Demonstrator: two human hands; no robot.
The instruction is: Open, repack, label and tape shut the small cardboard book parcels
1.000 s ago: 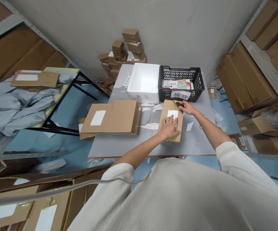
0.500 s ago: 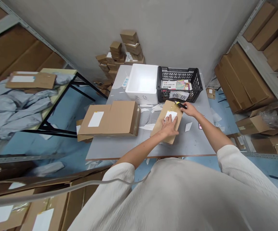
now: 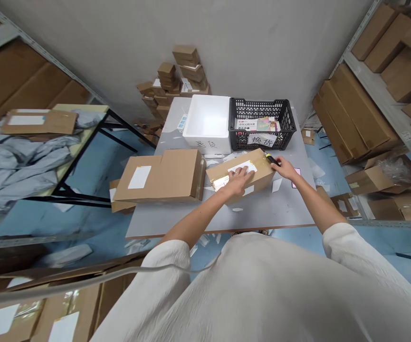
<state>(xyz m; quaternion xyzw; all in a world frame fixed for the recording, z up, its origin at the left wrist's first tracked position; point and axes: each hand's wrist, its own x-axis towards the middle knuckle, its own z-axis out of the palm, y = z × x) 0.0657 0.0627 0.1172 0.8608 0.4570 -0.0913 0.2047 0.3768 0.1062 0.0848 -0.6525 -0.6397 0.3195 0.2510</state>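
A brown cardboard box [image 3: 262, 176] with white labels and clear tape lies at an angle on the grey table. My left hand [image 3: 238, 181] rests on its top, fingers spread over a white label. At the box's right end, my right hand [image 3: 284, 168] grips a black and yellow box cutter [image 3: 272, 160]. The cutter's tip is at the box's taped far right corner; whether the blade touches the tape is too small to tell. To the left lies a bigger cardboard box [image 3: 162, 175] with a white label.
A white foam bin [image 3: 207, 121] and a black plastic crate [image 3: 262, 124] holding printed booklets stand along the table's far side. A phone [image 3: 296, 177] lies by my right forearm. Paper scraps litter the grey table [image 3: 191, 221]. Boxes fill the shelves [image 3: 376, 90]; grey parcels [image 3: 23, 161] cover a side table.
The box under my hands has turned clockwise, its near end swinging left, and more of its near side shows. My left hand has shifted left with it; the cutter stays at the right end.
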